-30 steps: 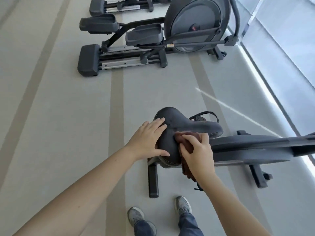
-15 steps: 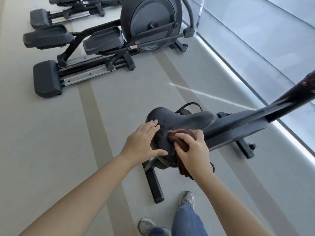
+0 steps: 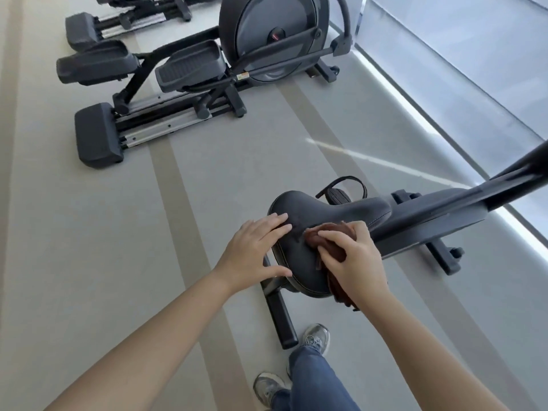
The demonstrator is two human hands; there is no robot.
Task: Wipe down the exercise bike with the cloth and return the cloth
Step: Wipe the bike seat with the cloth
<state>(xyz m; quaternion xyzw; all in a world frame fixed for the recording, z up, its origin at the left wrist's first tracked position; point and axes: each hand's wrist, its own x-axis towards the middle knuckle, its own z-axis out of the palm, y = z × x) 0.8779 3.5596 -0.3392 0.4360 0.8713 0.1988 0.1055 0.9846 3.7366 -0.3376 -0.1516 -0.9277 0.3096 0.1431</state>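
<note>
The exercise bike's black saddle (image 3: 326, 215) sits just in front of me, and its dark frame (image 3: 430, 221) runs off to the right. My left hand (image 3: 255, 250) rests flat on the saddle's left rear edge, fingers straight and spread. My right hand (image 3: 353, 256) holds a bunched brown cloth (image 3: 323, 237) and presses it onto the saddle's top; part of the cloth hangs down under my palm. A pedal with a strap (image 3: 341, 194) shows behind the saddle.
A grey elliptical trainer (image 3: 207, 69) stands on the floor ahead, with a second machine (image 3: 124, 22) behind it. A bright window wall (image 3: 474, 69) runs along the right. The bike's rear stabiliser bar (image 3: 281, 315) lies by my shoes (image 3: 317, 339).
The view has swung a little between frames. My right hand has shifted the cloth slightly on the saddle top. My left hand keeps its place on the saddle's edge.
</note>
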